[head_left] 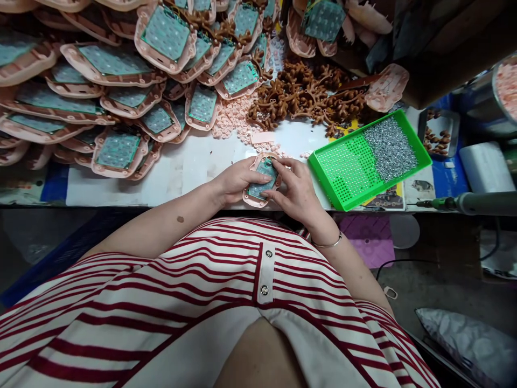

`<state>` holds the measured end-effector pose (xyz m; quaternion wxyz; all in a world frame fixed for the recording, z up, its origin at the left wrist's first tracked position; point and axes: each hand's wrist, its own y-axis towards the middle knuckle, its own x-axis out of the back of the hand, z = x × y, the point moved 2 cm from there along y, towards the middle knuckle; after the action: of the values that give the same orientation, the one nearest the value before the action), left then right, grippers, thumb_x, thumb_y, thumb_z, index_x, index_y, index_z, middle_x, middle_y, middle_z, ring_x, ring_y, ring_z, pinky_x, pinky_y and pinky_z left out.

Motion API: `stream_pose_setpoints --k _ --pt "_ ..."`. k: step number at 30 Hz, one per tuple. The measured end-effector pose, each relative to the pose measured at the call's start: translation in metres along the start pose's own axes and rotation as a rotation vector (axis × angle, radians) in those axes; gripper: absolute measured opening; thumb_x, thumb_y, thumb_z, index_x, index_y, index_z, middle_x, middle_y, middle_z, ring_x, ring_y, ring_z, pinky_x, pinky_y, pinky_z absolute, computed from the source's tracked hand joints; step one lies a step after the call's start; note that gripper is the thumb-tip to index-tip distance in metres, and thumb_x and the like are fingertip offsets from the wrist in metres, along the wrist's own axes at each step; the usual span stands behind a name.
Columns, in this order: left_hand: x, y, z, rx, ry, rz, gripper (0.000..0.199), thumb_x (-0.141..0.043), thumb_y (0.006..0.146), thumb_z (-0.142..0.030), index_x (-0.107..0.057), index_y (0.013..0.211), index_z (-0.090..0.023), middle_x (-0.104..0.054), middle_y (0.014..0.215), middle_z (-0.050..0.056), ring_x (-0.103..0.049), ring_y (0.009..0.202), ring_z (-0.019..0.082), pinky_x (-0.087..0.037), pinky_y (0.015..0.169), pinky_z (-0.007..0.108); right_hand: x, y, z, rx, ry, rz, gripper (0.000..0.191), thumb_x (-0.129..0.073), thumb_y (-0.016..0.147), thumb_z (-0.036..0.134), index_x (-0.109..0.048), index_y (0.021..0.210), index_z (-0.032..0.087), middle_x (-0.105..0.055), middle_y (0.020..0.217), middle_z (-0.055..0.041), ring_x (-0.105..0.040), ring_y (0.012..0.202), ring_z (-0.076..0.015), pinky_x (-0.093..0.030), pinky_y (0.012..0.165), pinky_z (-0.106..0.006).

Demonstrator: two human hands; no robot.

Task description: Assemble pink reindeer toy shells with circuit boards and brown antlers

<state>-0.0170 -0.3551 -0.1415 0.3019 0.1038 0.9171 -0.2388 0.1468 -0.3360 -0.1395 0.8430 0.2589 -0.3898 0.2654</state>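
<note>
Near the table's front edge, my left hand [238,182] grips the left side of a pink plastic housing [255,201], its thumb lying over the green circuit board [258,188] set inside. On the right side of the same housing, my right hand [297,188] has its fingers curled at the upper edge and its thumb at the lower part of the board. Whether a small part sits between those fingertips I cannot make out. Just beyond the housing are small pink plastic pieces [232,119] and a pink rectangular piece [262,138].
Stacked housings with boards [119,151] fill the left and back. Brown plastic parts [299,91] lie behind my hands. To the right are a green perforated tray [343,203] with screws [390,148], a metal tray [454,126] of brown pieces and an electric screwdriver [476,203].
</note>
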Motion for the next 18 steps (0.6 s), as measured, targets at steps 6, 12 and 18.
stream_pose_setpoints --k 6,12,18 --pt "-0.001 -0.002 -0.001 -0.027 0.018 0.001 0.048 -0.076 0.061 -0.008 -0.062 0.106 -0.012 -0.068 0.084 0.004 -0.064 0.071 0.016 -0.048 0.062 0.024 -0.002 -0.002 0.0 0.018 0.004 -0.027 0.07 -0.054 0.087 0.066 -0.051 0.139 0.018 -0.056 0.134 -0.0174 -0.051 0.125 -0.0311 -0.044 0.106 -0.052" --pt "0.001 -0.003 0.002 -0.063 0.04 -0.015 0.056 -0.078 0.059 -0.008 -0.061 0.112 -0.011 -0.069 0.089 0.004 -0.065 0.074 0.015 -0.05 0.064 0.023 -0.009 -0.001 -0.003 0.054 -0.024 -0.061 0.07 -0.053 0.088 0.065 -0.051 0.14 0.017 -0.056 0.134 -0.018 -0.051 0.126 -0.0304 -0.045 0.106 -0.053" --pt "-0.014 -0.01 0.002 -0.033 0.102 0.054 0.054 -0.08 0.063 -0.014 -0.061 0.113 -0.014 -0.07 0.087 0.005 -0.066 0.072 0.017 -0.052 0.064 0.026 0.015 -0.037 0.008 0.089 -0.158 -0.236 0.074 -0.053 0.086 0.068 -0.049 0.143 0.021 -0.054 0.141 -0.0174 -0.051 0.133 -0.0335 -0.046 0.109 -0.058"
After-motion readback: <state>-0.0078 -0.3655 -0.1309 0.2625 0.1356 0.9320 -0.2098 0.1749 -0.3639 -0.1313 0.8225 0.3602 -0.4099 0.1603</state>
